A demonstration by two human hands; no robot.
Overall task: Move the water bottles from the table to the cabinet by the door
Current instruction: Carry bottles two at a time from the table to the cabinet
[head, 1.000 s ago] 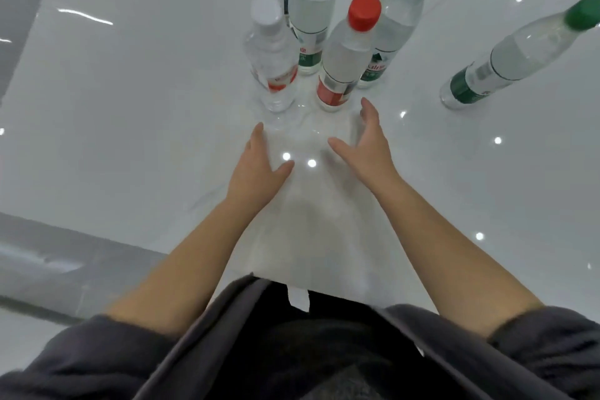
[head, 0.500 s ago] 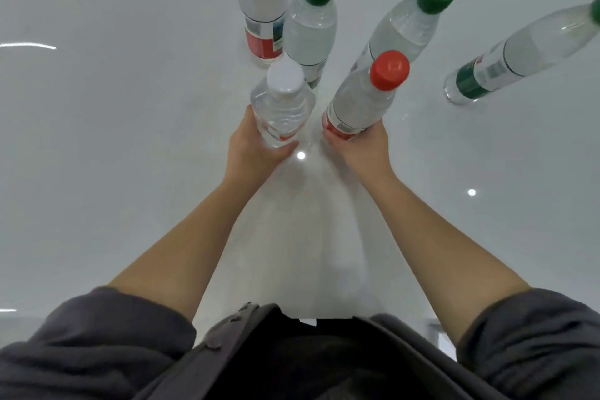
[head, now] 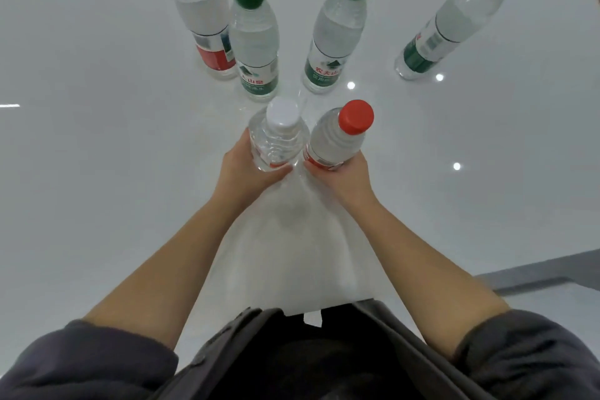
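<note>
On the glossy white table [head: 97, 140], near its middle, the person's left hand [head: 242, 169] curls its fingers round the base of a white-capped bottle [head: 279, 136]. The right hand [head: 341, 175] wraps the red-capped bottle [head: 337, 136] just beside it, at three o'clock. Beyond them stand a far red-capped bottle [head: 201, 10] at eleven o'clock, a left green-capped bottle [head: 255, 39] at twelve, a middle green-capped bottle [head: 337, 32] at one and a right green-capped bottle [head: 454, 19] at two.

Upright bottles [head: 256, 39] block ahead, free tabletop [head: 97, 156] left and right

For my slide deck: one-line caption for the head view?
Left hand grips the white-capped bottle, right hand the red-capped bottle; four more bottles stand behind.
</note>
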